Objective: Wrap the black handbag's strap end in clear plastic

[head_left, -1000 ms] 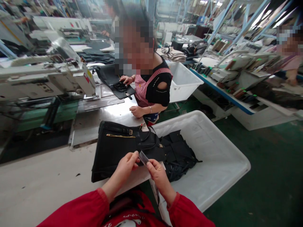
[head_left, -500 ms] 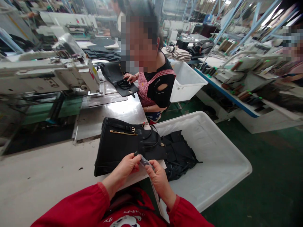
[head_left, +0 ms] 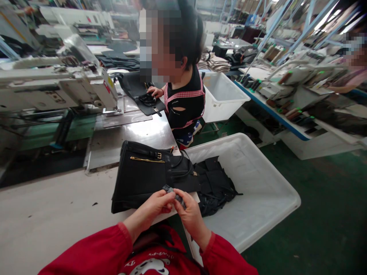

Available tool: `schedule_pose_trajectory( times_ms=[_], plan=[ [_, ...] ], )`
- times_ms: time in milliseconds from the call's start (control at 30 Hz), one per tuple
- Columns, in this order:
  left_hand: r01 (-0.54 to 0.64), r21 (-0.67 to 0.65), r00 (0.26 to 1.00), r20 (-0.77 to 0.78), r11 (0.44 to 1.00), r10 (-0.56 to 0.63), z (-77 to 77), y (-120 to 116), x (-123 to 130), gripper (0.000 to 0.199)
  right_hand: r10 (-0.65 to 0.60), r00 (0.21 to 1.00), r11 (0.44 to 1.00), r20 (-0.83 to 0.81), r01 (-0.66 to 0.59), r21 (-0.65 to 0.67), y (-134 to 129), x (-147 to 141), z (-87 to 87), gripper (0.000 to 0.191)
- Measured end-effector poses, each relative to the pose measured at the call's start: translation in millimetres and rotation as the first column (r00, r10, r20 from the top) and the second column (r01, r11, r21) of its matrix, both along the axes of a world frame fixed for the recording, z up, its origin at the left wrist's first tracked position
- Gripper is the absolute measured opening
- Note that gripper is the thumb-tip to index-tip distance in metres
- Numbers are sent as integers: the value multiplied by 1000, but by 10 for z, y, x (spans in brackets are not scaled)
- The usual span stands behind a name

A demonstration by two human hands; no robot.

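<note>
My left hand [head_left: 160, 201] and my right hand [head_left: 189, 208] are close together over the table's front corner. Between their fingers is a small, dark grey, shiny rolled strip [head_left: 168, 188], partly covered by the fingertips; its kind is not clear. Both hands are closed on it. Just beyond them a black bag [head_left: 143, 175] lies flat on the table, its gold zipper [head_left: 147, 159], small buckle and looped handles [head_left: 183, 168] showing. The bag's flap reaches over the table edge on the right.
A large white bin [head_left: 263, 191] stands against the table at right, holding a heap of black pieces [head_left: 216, 183]. A sewing machine [head_left: 57, 88] is at left. A co-worker in a checked apron [head_left: 186, 103] handles another black bag [head_left: 143, 95] across the metal tabletop [head_left: 134, 131].
My fingers have shifted on the grey strip and drawn closer together, with more of it bunched between them. The co-worker has turned and leaned left. The black bag stays put.
</note>
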State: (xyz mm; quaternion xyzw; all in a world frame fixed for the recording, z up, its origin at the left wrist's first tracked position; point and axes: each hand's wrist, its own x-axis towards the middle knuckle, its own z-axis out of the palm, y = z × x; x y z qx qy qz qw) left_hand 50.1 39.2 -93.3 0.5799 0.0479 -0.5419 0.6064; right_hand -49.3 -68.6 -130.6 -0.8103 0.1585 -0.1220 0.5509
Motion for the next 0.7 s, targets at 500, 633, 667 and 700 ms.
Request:
schedule_pose_trajectory(
  times_ms=[500,633,667,700],
  plan=[
    [-96,54,995,-30,994,98,42,26,102,30,36,976,997,-216,-49,-55,24,-10,27,25],
    [-152,37,988,2,988,152,30,-6,51,29,43,969,998,-242,-53,-36,35,-7,3,26],
    [-184,31,983,-5,982,184,22,-14,36,29,51,971,998,-235,-56,-17,35,-7,-2,27],
    [-216,25,976,-16,976,217,14,-20,23,29,58,972,998,-228,-59,2,35,-7,-4,28]
  ],
)
